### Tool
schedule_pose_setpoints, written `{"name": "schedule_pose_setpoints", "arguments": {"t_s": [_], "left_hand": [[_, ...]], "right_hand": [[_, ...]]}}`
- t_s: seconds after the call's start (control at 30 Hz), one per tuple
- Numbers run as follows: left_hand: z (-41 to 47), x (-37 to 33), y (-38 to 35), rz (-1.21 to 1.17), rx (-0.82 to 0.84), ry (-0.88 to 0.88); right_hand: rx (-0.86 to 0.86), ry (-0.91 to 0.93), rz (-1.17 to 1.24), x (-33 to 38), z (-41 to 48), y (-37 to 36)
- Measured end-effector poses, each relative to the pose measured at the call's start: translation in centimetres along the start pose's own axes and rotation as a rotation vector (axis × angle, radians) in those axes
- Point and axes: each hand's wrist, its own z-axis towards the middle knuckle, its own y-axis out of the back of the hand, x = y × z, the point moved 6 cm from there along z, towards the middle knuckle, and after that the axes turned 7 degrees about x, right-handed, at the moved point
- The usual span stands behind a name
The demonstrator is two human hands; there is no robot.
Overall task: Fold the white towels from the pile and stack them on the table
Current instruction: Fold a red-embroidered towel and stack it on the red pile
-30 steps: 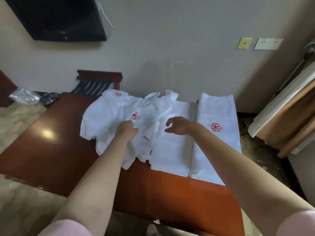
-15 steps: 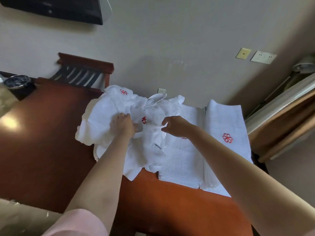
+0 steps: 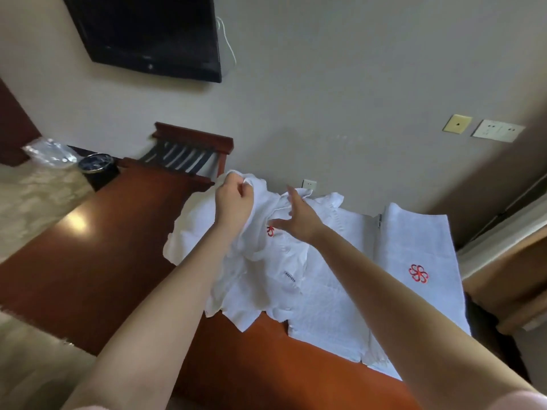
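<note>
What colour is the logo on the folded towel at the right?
Red, a flower-like emblem on the white folded towel; head view.

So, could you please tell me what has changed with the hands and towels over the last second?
The left hand, gripping the crumpled towel, has lifted its corner upward. The right hand, curled at the towel before, has opened and reaches toward the raised edge. The folded towels stay flat on the table.

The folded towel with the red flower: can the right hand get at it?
Probably yes: the right hand is open and holds nothing, and the folded towel lies uncovered just to its right.
</note>
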Motion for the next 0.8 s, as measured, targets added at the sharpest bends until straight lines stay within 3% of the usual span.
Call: {"name": "schedule_pose_setpoints", "arguments": {"t_s": [0.2,0.33,0.47,0.67,0.8], "left_hand": [[0.2,-3.7,4.5,-0.028,0.092,0.031],[0.8,-2.4,7.9,-0.259,0.102,0.135],[2.8,1.0,11.7,-0.384,0.09,0.133],[5.8,7.5,14.0,-0.428,0.446,0.152],[7.1,8.0,13.4,-0.583,0.567,0.162]], "right_hand": [[0.045,0.184,0.151,5.9,2.2,-2.0],[-0.065,0.207,0.014,9.3,3.3,-2.8],[-0.062,0.128,-0.126,11.2,5.5,-3.6],[-0.231,-0.003,0.264,12.1,7.8,-3.6],[-0.281,-0.011,0.437,13.6,8.6,-5.1]]}}
